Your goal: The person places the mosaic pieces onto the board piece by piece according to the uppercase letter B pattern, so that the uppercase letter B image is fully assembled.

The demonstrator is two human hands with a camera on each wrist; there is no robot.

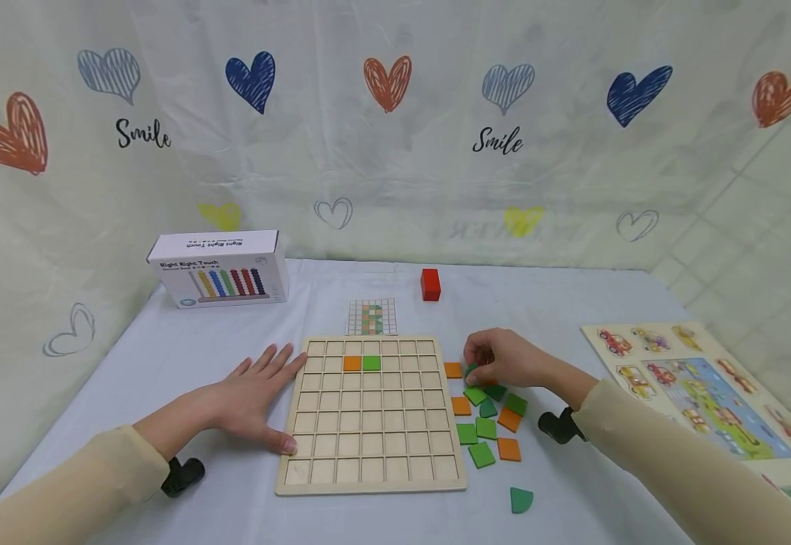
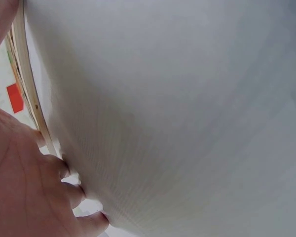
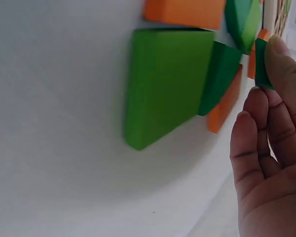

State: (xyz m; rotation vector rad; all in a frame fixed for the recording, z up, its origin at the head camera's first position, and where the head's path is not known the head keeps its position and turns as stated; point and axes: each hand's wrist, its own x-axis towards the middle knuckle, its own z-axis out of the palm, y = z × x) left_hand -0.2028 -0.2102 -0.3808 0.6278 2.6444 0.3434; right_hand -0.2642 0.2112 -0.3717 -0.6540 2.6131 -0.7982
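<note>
A wooden grid board [image 1: 371,420] lies in the middle of the table in the head view. One orange square tile [image 1: 352,363] and one light green square tile [image 1: 371,363] sit side by side in its second row. My left hand [image 1: 248,393] rests spread at the board's left edge, the thumb touching its frame. Over the loose tiles to the right of the board, my right hand [image 1: 504,357] pinches a dark green tile [image 3: 262,64] between thumb and fingers. Below it lie loose green tiles [image 1: 486,428] and orange tiles [image 1: 509,450]; a dark green quarter-round tile [image 1: 521,500] lies apart, nearer me.
A small pattern card [image 1: 372,316] lies just beyond the board. Farther back stand a red block [image 1: 431,284] and a white toy box [image 1: 221,272]. A picture puzzle board [image 1: 715,409] lies at the right.
</note>
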